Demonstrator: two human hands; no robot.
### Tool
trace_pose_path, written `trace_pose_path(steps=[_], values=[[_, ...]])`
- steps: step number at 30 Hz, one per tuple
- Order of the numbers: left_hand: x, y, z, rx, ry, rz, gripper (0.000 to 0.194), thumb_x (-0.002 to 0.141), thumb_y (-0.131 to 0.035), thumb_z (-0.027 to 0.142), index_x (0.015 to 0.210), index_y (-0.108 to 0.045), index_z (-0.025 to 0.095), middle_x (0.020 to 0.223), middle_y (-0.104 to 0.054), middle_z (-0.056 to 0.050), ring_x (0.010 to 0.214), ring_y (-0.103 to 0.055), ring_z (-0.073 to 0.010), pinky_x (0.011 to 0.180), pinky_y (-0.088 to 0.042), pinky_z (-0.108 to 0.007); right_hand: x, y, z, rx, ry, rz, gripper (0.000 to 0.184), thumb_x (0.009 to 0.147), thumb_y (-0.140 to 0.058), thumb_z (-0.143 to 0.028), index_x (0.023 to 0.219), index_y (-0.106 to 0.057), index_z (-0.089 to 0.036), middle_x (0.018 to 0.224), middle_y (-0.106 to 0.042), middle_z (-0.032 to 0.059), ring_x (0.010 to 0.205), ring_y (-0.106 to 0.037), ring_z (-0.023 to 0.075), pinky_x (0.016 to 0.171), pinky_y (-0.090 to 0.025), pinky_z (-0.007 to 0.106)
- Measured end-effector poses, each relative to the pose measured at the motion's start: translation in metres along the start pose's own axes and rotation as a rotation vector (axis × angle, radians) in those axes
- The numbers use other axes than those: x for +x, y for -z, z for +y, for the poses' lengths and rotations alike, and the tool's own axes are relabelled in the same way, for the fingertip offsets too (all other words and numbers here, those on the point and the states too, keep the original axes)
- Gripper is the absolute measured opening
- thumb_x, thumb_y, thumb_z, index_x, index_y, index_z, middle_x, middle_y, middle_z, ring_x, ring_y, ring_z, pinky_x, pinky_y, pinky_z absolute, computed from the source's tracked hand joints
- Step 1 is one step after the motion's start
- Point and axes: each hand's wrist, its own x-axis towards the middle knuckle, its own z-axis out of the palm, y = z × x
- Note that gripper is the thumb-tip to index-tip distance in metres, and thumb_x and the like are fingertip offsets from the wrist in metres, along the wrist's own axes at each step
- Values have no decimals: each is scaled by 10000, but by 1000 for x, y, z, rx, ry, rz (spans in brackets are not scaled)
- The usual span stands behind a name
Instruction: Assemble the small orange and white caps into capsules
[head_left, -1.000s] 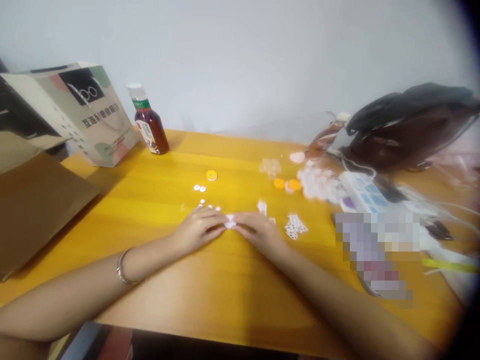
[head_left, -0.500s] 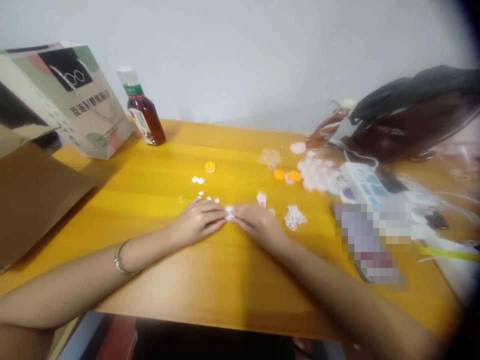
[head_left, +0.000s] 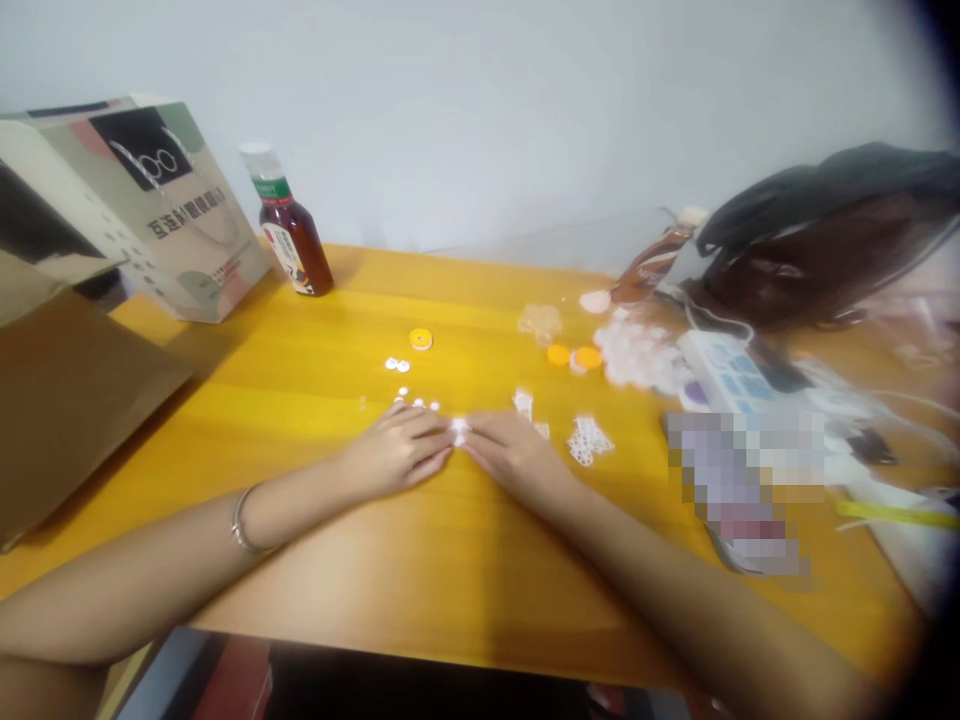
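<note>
Between the fingertips of both hands is a small white piece (head_left: 459,431), too small and blurred to name. My left hand (head_left: 401,445) is closed on its left side, a bracelet (head_left: 241,520) round the wrist. From the right, my right hand (head_left: 517,452) pinches the same piece. Several small white discs (head_left: 418,404) lie just beyond my left hand, with two larger white discs (head_left: 397,365) and a yellow ring-shaped piece (head_left: 421,339) farther back. Beside my right hand are white patterned pieces (head_left: 589,440), and another such piece (head_left: 523,403) lies behind it.
A paper bag (head_left: 187,220), a bottle of dark red liquid (head_left: 296,245) and a cardboard box (head_left: 82,390) stand at left. At right are orange discs (head_left: 588,357), a heap of whitish pieces (head_left: 641,350), a power strip (head_left: 724,365), a pixelated phone-like object (head_left: 727,490) and a dark bag (head_left: 825,240).
The view has shifted slightly, so everything sits a little lower. Both hands keep hold of the small white piece in about the same place.
</note>
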Motion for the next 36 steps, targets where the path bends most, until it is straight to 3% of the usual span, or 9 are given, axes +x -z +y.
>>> trace_pose_path(steps=[6, 17, 23, 26, 30, 36], values=[[0, 0, 0, 44, -5, -20, 260, 865, -421, 250, 1048, -594, 185, 1038, -623, -61, 935, -568, -183, 850, -384, -330, 0, -5, 1, -43, 42, 12, 151, 856, -434, -167, 891, -581, -161, 936, -629, 92, 859, -572, 194, 778, -466, 355], [-1, -1, 0, 15, -10, 22, 259, 854, -446, 246, 1074, -570, 191, 1060, -619, -62, 944, -556, -176, 815, -367, -320, 0, -10, -2, 43, -66, 137, 44, 804, -509, -191, 845, -521, -181, 923, -641, 89, 875, -591, 202, 782, -490, 340], [-1, 5, -28, 55, 195, 178, 185, 832, -499, 267, 972, -617, 241, 1066, -604, -50, 1002, -489, -204, 789, -298, -351, -2, -11, 0, 113, -108, 133, 119, 790, -518, -188, 907, -497, -184, 902, -628, 91, 855, -588, 204, 759, -485, 348], [0, 6, -39, 30, 284, 142, 167, 794, -541, 347, 888, -637, 248, 1087, -579, -45, 999, -469, -217, 765, -283, -350, -2, -10, 0, 136, -146, 130, 166, 782, -526, -194, 942, -484, -185, 866, -616, 82, 817, -586, 200, 728, -486, 341], [0, 9, -40, -1, 291, 83, 169, 769, -564, 390, 806, -630, 239, 1078, -572, -33, 1007, -452, -218, 766, -257, -348, -3, -10, -1, 157, -203, 129, 220, 771, -545, -222, 978, -477, -192, 872, -603, 77, 817, -582, 204, 730, -483, 349], [1, 21, -40, -23, 387, -27, 242, 745, -576, 457, 826, -608, 231, 914, -606, -19, 886, -467, -200, 696, -230, -320, -1, -7, 0, 198, -235, 93, 258, 765, -559, -247, 999, -463, -197, 905, -585, 74, 851, -560, 211, 751, -468, 358]])
